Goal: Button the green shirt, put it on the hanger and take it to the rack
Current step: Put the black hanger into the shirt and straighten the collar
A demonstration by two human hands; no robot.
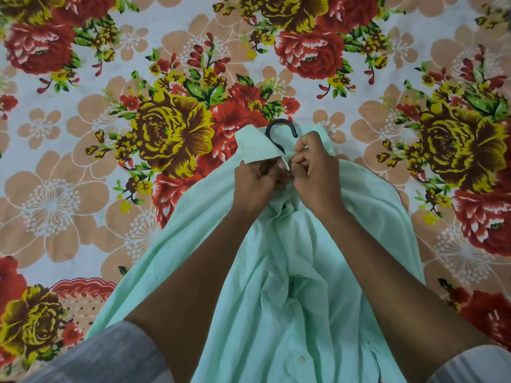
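Note:
A pale green shirt [293,272] lies spread on the flowered bedsheet, collar pointing away from me. A black hanger hook [279,128] sticks out of the collar; the rest of the hanger is hidden inside the shirt. My left hand [255,183] pinches the left front edge just below the collar. My right hand [318,172] pinches the opposite edge, and the fingertips of both meet at the top of the placket. A white button [300,359] shows lower down the front.
The bedsheet [110,161] with large red and yellow flowers covers the whole surface around the shirt. Grey striped sleeves [105,355] are rolled up at my elbows. No rack is in view.

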